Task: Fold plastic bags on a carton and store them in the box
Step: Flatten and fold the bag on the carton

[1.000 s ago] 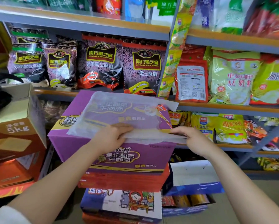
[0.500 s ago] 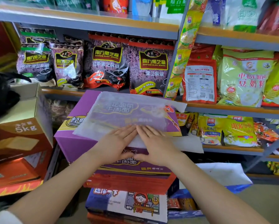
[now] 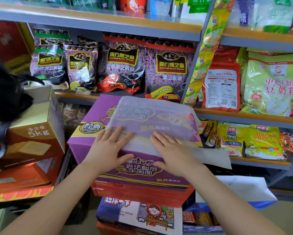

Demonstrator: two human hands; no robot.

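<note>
Your left hand point(image 3: 109, 146) lies flat, fingers straight and spread, pressing the near left part of the translucent plastic bag point(image 3: 152, 119) down onto the top of the purple carton point(image 3: 91, 126); its thumb reaches over the carton's front edge. Your right hand point(image 3: 172, 151) is flat too, fingers straight, pressing the bag's near right part, with the thumb lying on the carton's front face. The two hands sit apart, with a strip of bag between them. The bag is spread over most of the carton's top, its far edge near the shelf point(image 3: 108, 24) behind, and one end hangs off the carton's right side in the air. The purple carton rests on a red carton point(image 3: 142, 194), which sits on a box with a cartoon print point(image 3: 142, 216). To your left stands a brown box marked 5kg point(image 3: 32, 136), with a black bag point(image 3: 4, 95) on top of it. Purple sesame packets point(image 3: 120, 65) and green-yellow packets point(image 3: 268, 85) line the shelves behind.
</note>
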